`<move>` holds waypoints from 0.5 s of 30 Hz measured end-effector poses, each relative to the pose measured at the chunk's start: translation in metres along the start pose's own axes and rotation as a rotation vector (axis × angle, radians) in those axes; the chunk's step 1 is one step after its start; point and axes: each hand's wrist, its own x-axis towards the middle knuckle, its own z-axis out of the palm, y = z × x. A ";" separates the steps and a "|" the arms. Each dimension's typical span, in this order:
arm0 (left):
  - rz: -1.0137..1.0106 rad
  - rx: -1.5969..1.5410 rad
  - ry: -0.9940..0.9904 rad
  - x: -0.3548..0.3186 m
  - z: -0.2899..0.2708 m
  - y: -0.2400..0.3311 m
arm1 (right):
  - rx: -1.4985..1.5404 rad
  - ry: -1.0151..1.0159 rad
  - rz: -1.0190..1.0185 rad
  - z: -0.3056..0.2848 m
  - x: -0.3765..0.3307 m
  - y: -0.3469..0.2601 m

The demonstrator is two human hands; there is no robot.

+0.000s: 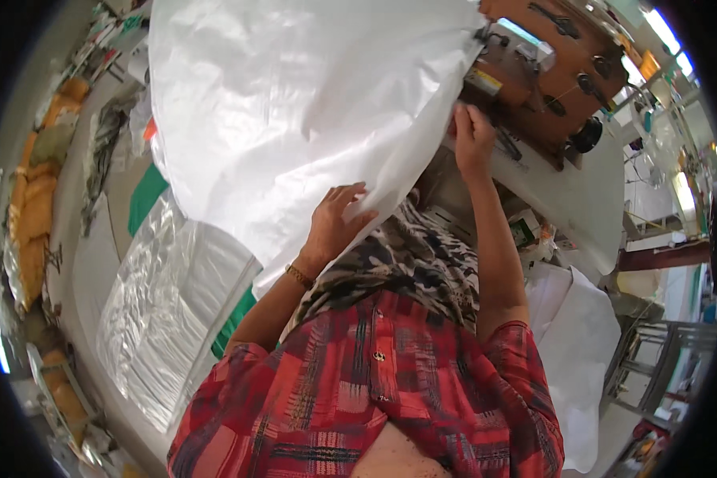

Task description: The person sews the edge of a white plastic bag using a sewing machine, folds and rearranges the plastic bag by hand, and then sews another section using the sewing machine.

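A large white plastic-like sheet (295,103) spreads in front of me, creased and shiny, its right edge running up to a brown sewing machine (570,103). My left hand (336,223) rests on the sheet's near part, with thumb and fingers apart; a watch (299,276) is on that wrist. Beside the machine, my right hand (473,139) has its fingers curled together at the sheet's right edge, gripping it. The fingertips there are partly hidden. Near the machine's needle end, the sheet's far corner meets dark metal parts.
Clear folded plastic sheeting (159,295) lies at the left over green material (147,199). The machine's pale table (589,199) extends right. More white sheeting (581,350) hangs at my right, near a grey metal frame (653,358). Orange-brown bundles (36,215) line the far left.
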 end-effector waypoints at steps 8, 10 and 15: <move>-0.200 0.171 0.203 -0.098 -0.041 -0.075 | 0.225 -0.256 0.337 0.040 -0.143 -0.037; -0.286 -0.011 0.176 -0.088 -0.066 -0.070 | 0.179 -0.319 0.345 0.048 -0.165 -0.037; -0.297 -0.054 0.331 -0.058 -0.135 -0.043 | 0.054 -0.222 0.222 0.060 -0.171 -0.106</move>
